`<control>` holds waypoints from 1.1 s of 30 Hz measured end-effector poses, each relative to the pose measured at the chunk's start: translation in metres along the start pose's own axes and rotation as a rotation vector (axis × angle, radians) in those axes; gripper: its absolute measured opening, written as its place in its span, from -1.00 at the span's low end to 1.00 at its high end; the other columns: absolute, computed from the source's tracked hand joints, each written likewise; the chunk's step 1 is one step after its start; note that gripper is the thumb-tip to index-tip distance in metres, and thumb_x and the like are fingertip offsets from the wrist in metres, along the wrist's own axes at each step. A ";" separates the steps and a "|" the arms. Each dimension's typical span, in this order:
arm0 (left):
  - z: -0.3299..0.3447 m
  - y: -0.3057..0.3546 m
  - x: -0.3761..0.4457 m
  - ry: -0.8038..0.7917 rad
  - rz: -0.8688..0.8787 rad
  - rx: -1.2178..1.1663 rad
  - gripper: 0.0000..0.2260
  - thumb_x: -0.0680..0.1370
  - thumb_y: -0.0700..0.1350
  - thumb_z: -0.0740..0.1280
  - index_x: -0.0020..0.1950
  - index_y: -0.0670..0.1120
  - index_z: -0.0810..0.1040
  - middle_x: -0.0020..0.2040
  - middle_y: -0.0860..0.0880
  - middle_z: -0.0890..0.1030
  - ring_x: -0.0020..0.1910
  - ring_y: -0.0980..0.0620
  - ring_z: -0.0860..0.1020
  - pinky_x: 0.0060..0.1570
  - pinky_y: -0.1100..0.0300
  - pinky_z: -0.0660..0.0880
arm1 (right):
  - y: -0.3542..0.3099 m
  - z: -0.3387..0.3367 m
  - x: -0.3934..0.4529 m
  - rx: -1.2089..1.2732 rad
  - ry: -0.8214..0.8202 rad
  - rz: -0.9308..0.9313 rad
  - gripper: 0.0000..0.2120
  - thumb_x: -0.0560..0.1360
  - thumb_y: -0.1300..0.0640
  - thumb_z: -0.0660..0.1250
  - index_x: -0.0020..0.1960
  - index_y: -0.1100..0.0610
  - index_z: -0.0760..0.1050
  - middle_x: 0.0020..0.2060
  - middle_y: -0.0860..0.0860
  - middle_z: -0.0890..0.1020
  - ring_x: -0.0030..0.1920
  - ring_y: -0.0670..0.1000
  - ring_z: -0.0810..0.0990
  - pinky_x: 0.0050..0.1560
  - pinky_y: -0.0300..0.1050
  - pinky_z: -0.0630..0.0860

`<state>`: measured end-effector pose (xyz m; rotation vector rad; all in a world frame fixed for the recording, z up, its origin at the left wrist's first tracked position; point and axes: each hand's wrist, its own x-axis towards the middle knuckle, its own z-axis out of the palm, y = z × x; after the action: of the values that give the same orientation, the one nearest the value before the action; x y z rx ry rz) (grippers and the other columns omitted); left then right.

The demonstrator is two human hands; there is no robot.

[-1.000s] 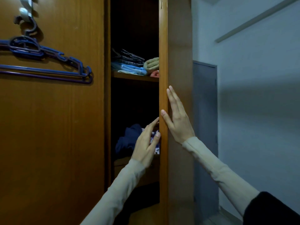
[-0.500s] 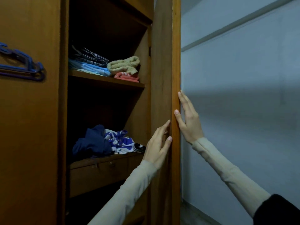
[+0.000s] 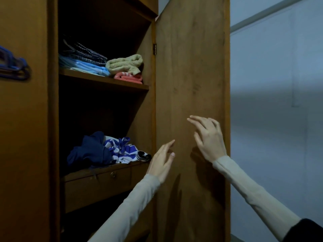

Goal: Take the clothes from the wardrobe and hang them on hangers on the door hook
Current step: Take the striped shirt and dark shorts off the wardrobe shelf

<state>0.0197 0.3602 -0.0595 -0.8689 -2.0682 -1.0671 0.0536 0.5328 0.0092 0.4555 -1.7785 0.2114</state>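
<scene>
Since a second ago the wardrobe door (image 3: 192,102) has swung wide open, and both hands have left its edge. The left hand (image 3: 161,162) and right hand (image 3: 208,138) hover before its inner face, fingers spread, holding nothing. Opening looks finished; next, a reach left for the crumpled clothes (image 3: 104,151) on the lower shelf (image 3: 97,172), with the blue hangers (image 3: 14,69) hanging further left.

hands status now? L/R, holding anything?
Left hand: open, fingers relaxed, holding nothing, in front of the wardrobe door.
Right hand: open, fingers spread, holding nothing, by the door.
</scene>
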 end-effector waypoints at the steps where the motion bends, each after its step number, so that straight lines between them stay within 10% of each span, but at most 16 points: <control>1: -0.006 -0.009 -0.002 -0.001 -0.029 0.032 -0.63 0.62 -0.01 0.12 0.44 0.06 0.24 0.37 0.04 0.38 0.32 0.15 0.36 0.25 0.32 0.24 | -0.005 0.007 -0.001 0.025 -0.037 0.007 -0.61 0.44 0.28 0.20 0.25 0.11 0.47 0.19 0.04 0.57 0.23 -0.02 0.47 0.30 -0.17 0.19; 23: -0.174 -0.222 0.003 0.099 -0.296 0.552 -0.67 0.57 -0.19 0.17 0.34 -0.08 0.36 0.28 -0.05 0.44 0.30 0.01 0.39 0.27 0.22 0.26 | -0.134 0.280 0.023 0.288 -0.578 -0.068 -0.56 0.58 0.13 0.11 0.45 0.03 0.17 0.35 -0.04 0.36 0.33 -0.02 0.32 0.28 -0.09 0.27; 33: -0.184 -0.283 0.054 0.067 -0.318 0.776 -0.64 0.59 -0.15 0.12 0.40 -0.08 0.28 0.33 -0.06 0.41 0.35 -0.01 0.32 0.45 0.16 -0.06 | -0.131 0.383 0.044 0.291 -0.684 -0.008 -0.56 0.59 0.03 0.09 0.45 0.01 0.15 0.39 -0.01 0.29 0.39 0.03 0.25 0.33 0.00 0.22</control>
<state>-0.1891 0.0889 -0.0536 -0.1170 -2.3294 -0.3444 -0.2416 0.2614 -0.0598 0.8123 -2.4254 0.3394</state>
